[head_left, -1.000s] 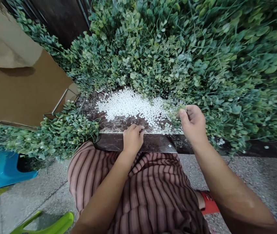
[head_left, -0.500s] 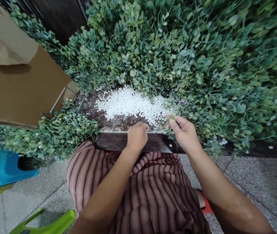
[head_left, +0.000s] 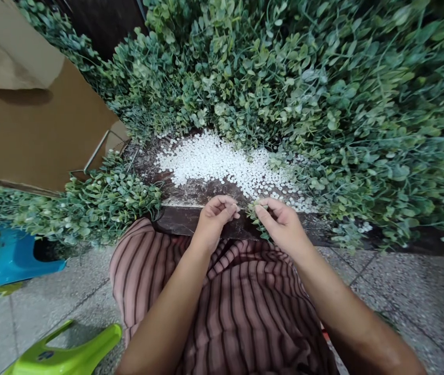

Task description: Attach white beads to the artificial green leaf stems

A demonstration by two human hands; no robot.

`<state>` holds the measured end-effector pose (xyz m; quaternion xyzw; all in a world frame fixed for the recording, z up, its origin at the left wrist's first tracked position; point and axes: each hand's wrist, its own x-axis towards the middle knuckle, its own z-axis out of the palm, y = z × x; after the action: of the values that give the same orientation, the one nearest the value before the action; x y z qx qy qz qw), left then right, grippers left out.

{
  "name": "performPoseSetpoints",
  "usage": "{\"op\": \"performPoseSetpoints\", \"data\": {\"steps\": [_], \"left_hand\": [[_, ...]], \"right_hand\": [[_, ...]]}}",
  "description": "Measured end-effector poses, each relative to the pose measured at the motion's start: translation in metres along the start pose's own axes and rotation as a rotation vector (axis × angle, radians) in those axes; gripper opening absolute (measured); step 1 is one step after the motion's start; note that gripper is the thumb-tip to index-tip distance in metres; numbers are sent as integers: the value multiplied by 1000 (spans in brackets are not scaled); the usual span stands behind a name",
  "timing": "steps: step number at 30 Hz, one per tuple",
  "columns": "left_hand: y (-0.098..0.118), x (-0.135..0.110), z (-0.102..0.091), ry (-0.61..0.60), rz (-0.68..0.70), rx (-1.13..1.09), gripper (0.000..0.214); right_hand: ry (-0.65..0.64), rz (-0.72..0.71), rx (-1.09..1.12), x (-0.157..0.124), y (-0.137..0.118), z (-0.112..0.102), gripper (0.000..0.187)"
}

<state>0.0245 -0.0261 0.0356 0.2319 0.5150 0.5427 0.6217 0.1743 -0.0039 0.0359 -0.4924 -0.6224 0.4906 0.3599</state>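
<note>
White discs (head_left: 214,159) lie heaped on the dark wooden table (head_left: 178,220), just back from its near edge, with leafy greenery (head_left: 225,67) massed behind. At that edge the right hand (head_left: 286,224) pinches a green sprig (head_left: 259,225) between thumb and fingers; beside it the left hand (head_left: 213,221) is loosely curled, thumb near fingertips, and whether it grips anything I cannot tell.

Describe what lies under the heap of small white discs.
A dark surface shows along the near edge of the small white discs; whatever lies beneath the heap's thick middle is covered and cannot be seen.
</note>
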Motion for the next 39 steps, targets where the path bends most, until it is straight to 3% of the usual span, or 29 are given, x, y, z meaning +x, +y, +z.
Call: {"op": "performPoseSetpoints", "data": {"steps": [7, 12, 21, 30, 39], "left_hand": [[-10, -6, 4, -38, -111, -118, 23], [-10, -8, 1, -14, -156, -155, 23], [-15, -6, -2, -100, -269, -261, 21], [-18, -5, 1, -27, -308, -326, 18], [-20, -6, 3, -34, -326, -337, 14]], "right_hand": [[7, -27, 19, -6, 0, 11, 15], [13, -87, -68, -7, 2, 11, 13], [34, -216, -210, -7, 1, 11, 12], [31, -210, -263, -10, 1, 12, 11], [50, -218, -225, -10, 3, 14, 12]]}}
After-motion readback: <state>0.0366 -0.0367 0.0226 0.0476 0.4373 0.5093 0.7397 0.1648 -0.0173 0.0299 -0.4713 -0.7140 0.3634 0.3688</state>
